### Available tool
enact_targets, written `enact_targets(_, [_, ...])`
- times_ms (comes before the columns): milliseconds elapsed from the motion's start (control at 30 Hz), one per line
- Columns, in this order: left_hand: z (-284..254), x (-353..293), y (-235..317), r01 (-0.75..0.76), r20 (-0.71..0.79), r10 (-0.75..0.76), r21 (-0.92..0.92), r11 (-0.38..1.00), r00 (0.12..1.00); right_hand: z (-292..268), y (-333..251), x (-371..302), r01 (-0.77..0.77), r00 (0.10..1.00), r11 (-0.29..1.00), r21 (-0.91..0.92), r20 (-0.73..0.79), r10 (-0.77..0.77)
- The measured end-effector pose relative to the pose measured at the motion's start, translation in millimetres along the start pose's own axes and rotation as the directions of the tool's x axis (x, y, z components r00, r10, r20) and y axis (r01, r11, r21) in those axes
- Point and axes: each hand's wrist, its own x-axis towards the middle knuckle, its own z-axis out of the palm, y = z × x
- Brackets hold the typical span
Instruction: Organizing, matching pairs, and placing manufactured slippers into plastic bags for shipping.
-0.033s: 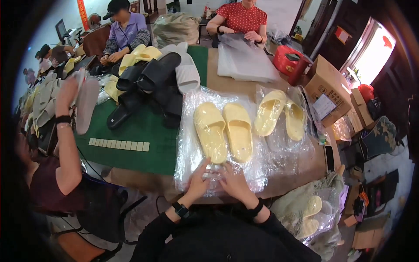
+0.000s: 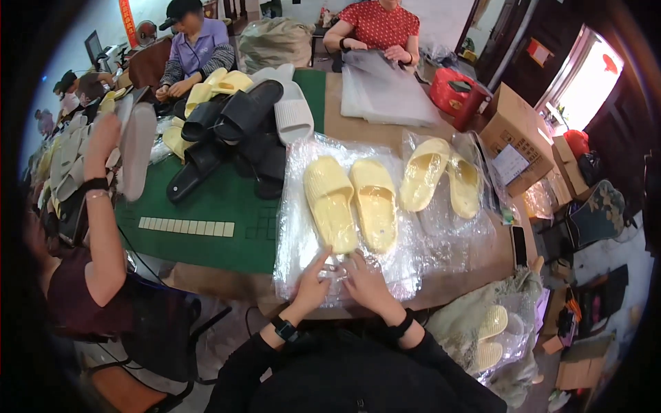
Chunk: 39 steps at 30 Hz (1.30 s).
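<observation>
A pair of pale yellow slide slippers, the left slipper (image 2: 330, 199) and the right slipper (image 2: 376, 206), lies in a clear plastic bag (image 2: 292, 241) in front of me, heels toward me. At the heel of the left one, my left hand (image 2: 312, 283) has its fingers closed on the bag's near end. My right hand (image 2: 368, 283) is closed on the same film by the other heel, close beside the left. Parts of the fingers blend into the shiny plastic. A second yellow pair (image 2: 425, 175) rests in clear film to the right.
Black slides (image 2: 251, 113) and a grey slide (image 2: 294, 117) are piled on the green mat (image 2: 200, 251) at left. A co-worker's arm (image 2: 103, 234) reaches in there with a pale slide. Clear bags (image 2: 379, 96) stack at the far side. A phone (image 2: 519, 246) and carton (image 2: 513, 134) stand right.
The view has shifted very slightly. The co-worker's pale slide at left has moved a little. My hands stay at the slipper heels.
</observation>
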Motion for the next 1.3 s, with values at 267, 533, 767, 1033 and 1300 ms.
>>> enact_targets(267, [-9, 0, 2, 0.094, 0.038, -0.091, -0.105, 0.990, 0.995, -24, -19, -5, 0.179, 0.972, 0.982, 0.055, 0.142, -0.185])
enact_targets(533, [-20, -23, 59, 0.212, 0.225, -0.173, -0.165, 0.963, 0.959, -103, -60, -15, 0.248, 0.959, 0.953, -0.176, -0.095, -0.267])
enact_targets(767, [-30, -80, 165, -0.270, 0.174, 0.282, -0.090, 0.959, 0.943, -25, -8, -2, 0.170, 0.980, 0.985, 0.008, -0.111, -0.168])
enact_targets(1033, [15, -162, 244, -0.921, -0.371, 0.864, -0.316, 0.227, 0.340, 1, -12, 12, 0.197, 0.954, 0.966, -0.167, -0.194, -0.228])
enact_targets(1300, [28, -174, 242, -0.971, -0.450, 0.860, -0.096, 0.221, 0.240, 9, -15, 6, 0.199, 0.951, 0.965, -0.171, -0.205, -0.233])
